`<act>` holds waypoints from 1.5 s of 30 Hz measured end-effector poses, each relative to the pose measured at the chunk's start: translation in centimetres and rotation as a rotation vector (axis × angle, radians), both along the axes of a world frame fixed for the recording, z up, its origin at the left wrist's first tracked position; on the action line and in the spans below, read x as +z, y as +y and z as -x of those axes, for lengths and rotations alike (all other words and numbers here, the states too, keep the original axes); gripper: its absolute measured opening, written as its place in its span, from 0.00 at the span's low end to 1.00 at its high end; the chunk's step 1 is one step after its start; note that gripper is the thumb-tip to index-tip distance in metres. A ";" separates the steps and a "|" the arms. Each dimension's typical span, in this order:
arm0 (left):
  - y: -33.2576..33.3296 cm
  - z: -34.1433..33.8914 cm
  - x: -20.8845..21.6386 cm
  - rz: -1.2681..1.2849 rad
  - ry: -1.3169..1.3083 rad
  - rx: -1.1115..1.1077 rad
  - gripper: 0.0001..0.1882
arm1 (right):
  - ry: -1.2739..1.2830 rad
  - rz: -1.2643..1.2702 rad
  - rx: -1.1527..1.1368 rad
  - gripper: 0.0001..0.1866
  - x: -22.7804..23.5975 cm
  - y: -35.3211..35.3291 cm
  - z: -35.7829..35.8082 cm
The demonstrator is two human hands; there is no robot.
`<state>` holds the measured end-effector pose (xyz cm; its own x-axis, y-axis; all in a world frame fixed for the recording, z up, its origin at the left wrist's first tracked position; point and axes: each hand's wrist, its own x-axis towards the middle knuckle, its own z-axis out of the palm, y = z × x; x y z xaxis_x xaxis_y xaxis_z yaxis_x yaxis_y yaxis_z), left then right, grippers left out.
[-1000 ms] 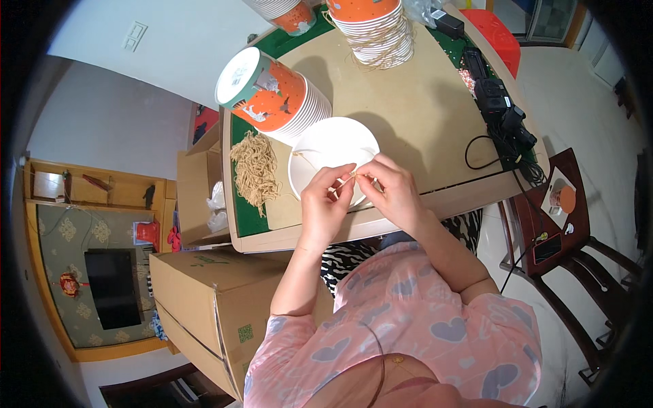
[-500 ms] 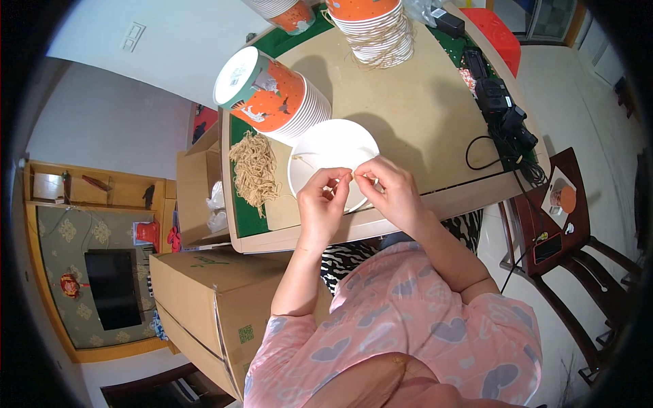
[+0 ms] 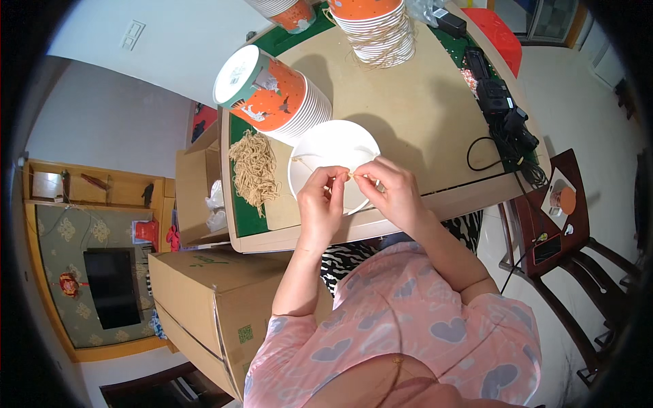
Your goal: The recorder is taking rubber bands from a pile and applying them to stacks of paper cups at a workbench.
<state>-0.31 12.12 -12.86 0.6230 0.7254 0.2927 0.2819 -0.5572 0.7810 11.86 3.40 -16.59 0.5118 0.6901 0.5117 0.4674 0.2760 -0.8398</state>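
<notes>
Both my hands are pinched together over the front rim of a white paper bucket (image 3: 333, 141) at the table's near edge. The fingertips of my left hand (image 3: 321, 204) and my right hand (image 3: 394, 194) meet at a thin piece of tan twine (image 3: 350, 175). A strand of it runs off to the left across the bucket's white inside. Just behind the bucket leans a stack of orange and green printed paper buckets (image 3: 275, 95). A heap of loose tan twine (image 3: 252, 170) lies to the left.
Another bucket stack (image 3: 377, 37), wound with twine strands, stands at the table's far side. Black chargers and cables (image 3: 500, 102) lie along the right edge. Cardboard boxes (image 3: 204, 292) stand on the left. A dark wooden chair (image 3: 568, 197) holding a phone is at right.
My fingertips have shifted very slightly, still pinching the twine at the same spot. The bucket and the stacks stay where they were.
</notes>
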 end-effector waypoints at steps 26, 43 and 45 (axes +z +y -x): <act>-0.9 0.8 3.0 -0.098 -0.004 -0.038 0.03 | 0.000 0.185 -0.011 0.05 3.4 -0.8 -0.7; -0.6 0.8 6.9 -0.291 -0.149 -0.164 0.03 | 0.038 0.338 0.084 0.07 1.4 -3.0 -3.3; -0.5 0.6 7.5 -0.212 -0.097 -0.225 0.04 | -0.091 0.240 0.077 0.07 4.2 -2.5 -2.6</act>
<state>-0.87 11.59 -5.34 0.7224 0.4896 0.4883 0.0633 -0.7500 0.6583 14.48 0.88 -12.35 0.4125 0.8326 0.3697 0.5289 0.1115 -0.8413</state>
